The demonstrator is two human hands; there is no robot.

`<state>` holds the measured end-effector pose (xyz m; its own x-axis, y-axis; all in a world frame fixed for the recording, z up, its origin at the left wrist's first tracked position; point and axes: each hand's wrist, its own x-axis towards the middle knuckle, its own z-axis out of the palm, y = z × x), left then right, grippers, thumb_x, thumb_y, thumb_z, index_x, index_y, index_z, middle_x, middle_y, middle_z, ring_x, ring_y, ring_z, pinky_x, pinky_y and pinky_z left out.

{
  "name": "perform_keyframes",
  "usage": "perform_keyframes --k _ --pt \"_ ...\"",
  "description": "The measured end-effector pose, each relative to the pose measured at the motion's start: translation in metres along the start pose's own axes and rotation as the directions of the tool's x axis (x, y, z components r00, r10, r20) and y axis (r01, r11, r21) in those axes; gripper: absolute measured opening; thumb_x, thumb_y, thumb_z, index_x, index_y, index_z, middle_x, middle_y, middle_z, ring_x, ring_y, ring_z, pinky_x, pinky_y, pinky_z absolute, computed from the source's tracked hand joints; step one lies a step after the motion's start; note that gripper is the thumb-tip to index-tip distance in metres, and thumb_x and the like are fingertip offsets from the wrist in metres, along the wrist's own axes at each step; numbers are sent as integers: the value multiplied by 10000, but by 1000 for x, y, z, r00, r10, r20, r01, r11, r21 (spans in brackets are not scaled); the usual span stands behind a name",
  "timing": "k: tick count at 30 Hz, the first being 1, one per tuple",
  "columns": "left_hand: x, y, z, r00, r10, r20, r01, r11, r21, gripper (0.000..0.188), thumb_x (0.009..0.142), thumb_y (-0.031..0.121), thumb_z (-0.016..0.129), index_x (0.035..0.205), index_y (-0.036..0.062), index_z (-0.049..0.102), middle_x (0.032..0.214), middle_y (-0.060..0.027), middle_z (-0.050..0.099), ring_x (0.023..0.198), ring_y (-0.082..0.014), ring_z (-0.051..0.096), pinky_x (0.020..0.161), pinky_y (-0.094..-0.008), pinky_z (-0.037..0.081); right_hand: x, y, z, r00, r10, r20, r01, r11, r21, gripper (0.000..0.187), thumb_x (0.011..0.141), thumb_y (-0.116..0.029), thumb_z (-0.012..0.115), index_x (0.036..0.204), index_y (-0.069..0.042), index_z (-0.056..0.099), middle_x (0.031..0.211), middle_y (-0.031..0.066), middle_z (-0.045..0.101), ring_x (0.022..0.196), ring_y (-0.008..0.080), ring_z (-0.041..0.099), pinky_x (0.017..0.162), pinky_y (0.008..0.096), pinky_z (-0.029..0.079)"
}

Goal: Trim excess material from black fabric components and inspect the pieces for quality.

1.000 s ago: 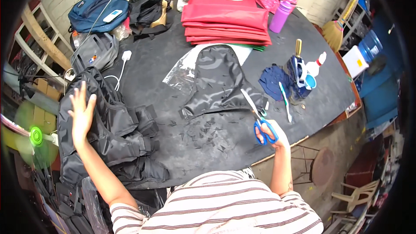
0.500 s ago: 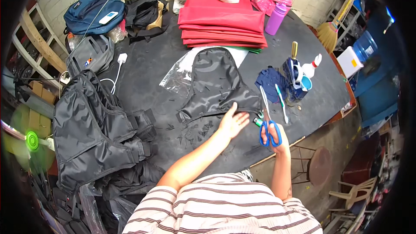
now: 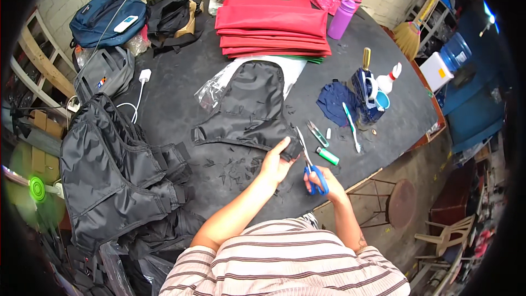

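- While the glossy, tapering black fabric panel (image 3: pixel 252 98) is spread on the dark table (image 3: pixel 175 90), its corner is pinched by the left hand (image 3: pixel 275 165).
- Blue-looped metal scissors (image 3: pixel 307 161) are gripped by the right hand (image 3: pixel 332 185).

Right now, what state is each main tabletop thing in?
Blue-handled metal scissors: held in right hand
Shiny black fabric panel: spread, corner in left hand
Red sheet material: stacked
Purple plastic bottle: upright
Navy cloth: crumpled
Green plastic lighter: lying, unlit
Teal-and-white toothbrush: lying
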<state>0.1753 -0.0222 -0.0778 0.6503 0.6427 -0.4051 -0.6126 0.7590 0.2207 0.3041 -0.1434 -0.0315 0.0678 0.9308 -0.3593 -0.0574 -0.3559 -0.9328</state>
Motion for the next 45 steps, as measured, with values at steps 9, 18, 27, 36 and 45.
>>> perform_keyframes --k 9,18,27,36,45 --pt "-4 -3 8 979 147 -138 -118 973 197 141 763 147 684 822 38 618 779 -55 639 690 -146 610 627 -299 470 -1 3 3 994 -83 75 83 997 8 438 758 -464 640 800 -50 503 617 12 503 560 89 474 523 216 381" --pt "-8 -2 12 971 176 -163 -143 971 192 129 758 123 684 803 27 610 775 -67 639 662 -148 615 596 -285 481 0 5 3 999 -38 -18 37 998 -59 365 729 -369 707 720 -62 509 577 -16 490 519 56 457 480 206 366" --pt "-9 -1 11 972 175 -155 -143 970 197 131 759 118 681 811 23 607 784 -68 640 692 -148 620 620 -294 482 -1 2 10 982 57 -181 -80 989 -121 254 741 -215 715 668 -52 535 489 -12 498 404 43 437 387 190 324" --pt "-19 -1 3 994 96 -44 -90 987 130 220 786 195 660 909 23 597 847 -81 632 778 -167 614 688 -315 502 0 5 12 981 -45 -189 55 997 48 290 814 -300 630 701 -50 536 509 10 503 420 70 448 402 202 348" --pt "-52 -15 -29 996 -88 -20 90 982 167 130 832 163 595 906 76 533 896 -81 610 847 -186 608 724 -306 505 -20 -61 -60 822 308 479 -179 938 -296 421 801 -467 600 700 -68 510 590 -12 500 535 60 442 469 204 328"
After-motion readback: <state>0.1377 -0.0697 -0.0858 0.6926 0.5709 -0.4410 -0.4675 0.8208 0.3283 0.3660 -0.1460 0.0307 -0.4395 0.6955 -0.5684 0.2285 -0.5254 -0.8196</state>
